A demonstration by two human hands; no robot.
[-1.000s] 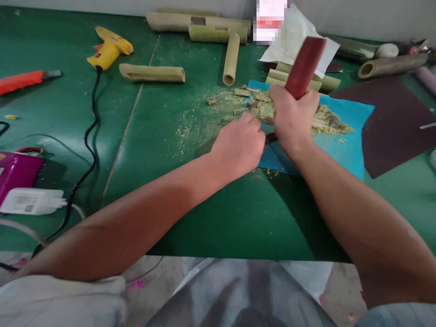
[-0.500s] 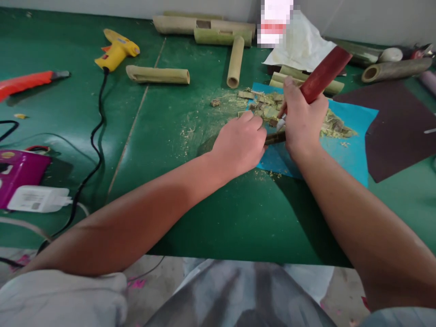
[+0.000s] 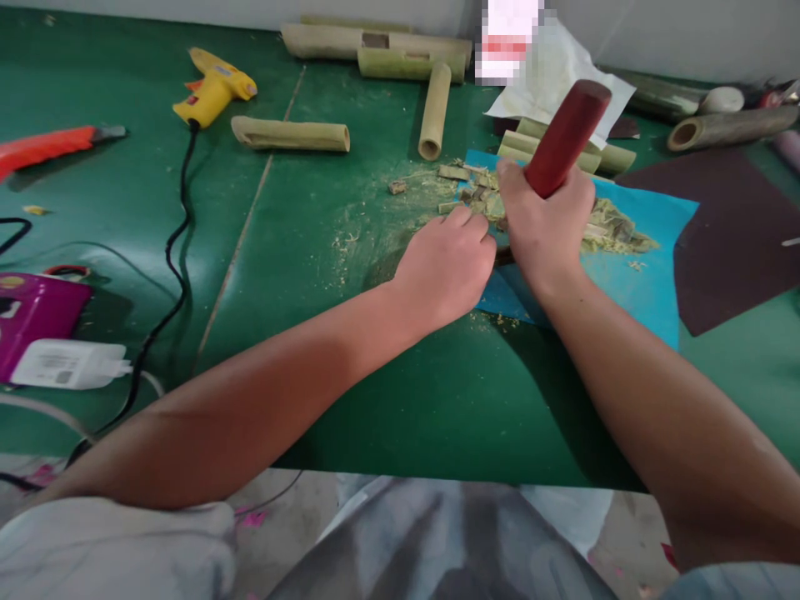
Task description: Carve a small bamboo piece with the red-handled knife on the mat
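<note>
A thick dark red handle (image 3: 567, 137) rises from my right hand (image 3: 550, 221), whose fingers are wrapped round it; the tool's lower end is hidden behind the hand. Just left of it, my left hand (image 3: 448, 260) is closed on a brown piece (image 3: 503, 255) that shows only as a short stretch between the hands. Both hands are over the left part of a blue sheet (image 3: 631, 287). Shavings and flat chips (image 3: 616, 229) lie on the sheet behind and beside my hands, and some spill onto the green table (image 3: 400, 400).
Cut bamboo tubes (image 3: 291, 136) lie at the back. A yellow glue gun (image 3: 216, 87) with a black cord and an orange-handled tool (image 3: 53, 150) are at the left, above a white bottle (image 3: 66, 364). A dark brown sheet (image 3: 737, 242) lies at the right.
My right hand has moved slightly left, and the red handle has swung left and stands more upright. My left hand has barely shifted, still closed on the brown piece.
</note>
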